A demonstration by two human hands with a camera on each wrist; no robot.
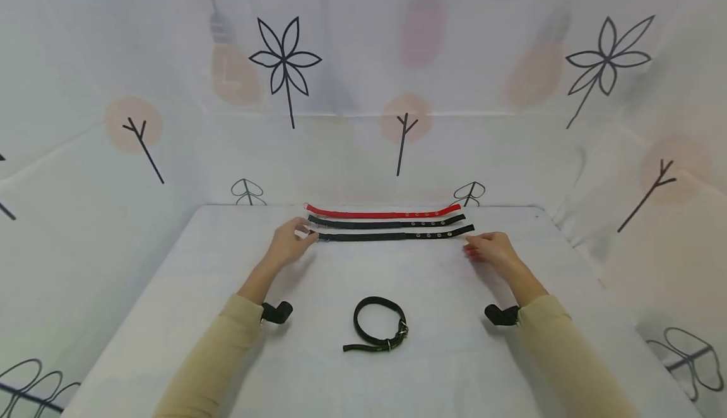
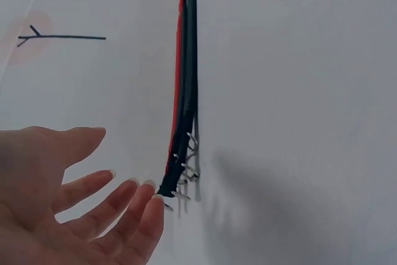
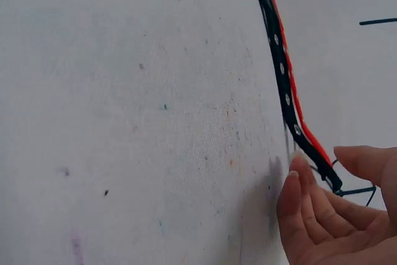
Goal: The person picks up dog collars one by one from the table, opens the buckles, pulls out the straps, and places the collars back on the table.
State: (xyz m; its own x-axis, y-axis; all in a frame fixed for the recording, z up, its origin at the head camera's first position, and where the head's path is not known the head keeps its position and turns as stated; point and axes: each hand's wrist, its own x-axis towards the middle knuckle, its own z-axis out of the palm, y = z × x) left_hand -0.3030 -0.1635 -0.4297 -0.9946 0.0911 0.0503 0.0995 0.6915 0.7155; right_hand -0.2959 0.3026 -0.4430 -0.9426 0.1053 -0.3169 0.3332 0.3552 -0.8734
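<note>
Three collars lie stretched out side by side at the back of the table: a red collar (image 1: 375, 215), a dark collar (image 1: 369, 223) and, nearest, a black collar (image 1: 375, 237). My left hand (image 1: 289, 244) is at their buckle ends, its fingertips right at the metal hardware (image 2: 189, 169). In the left wrist view the thumb stands apart from the loosely bent fingers. At the opposite, eyeleted ends is my right hand (image 1: 491, 250), with its fingers (image 3: 304, 197) beside the black tip and the thumb apart. A buckled black collar (image 1: 356, 323) lies looped in front.
The white table (image 1: 431, 374) has a back edge just behind the red collar. Patterned cloth (image 1: 352, 153) hangs behind and at both sides. A black wrist camera (image 1: 277, 312) sits on the left wrist, another (image 1: 501, 315) on the right.
</note>
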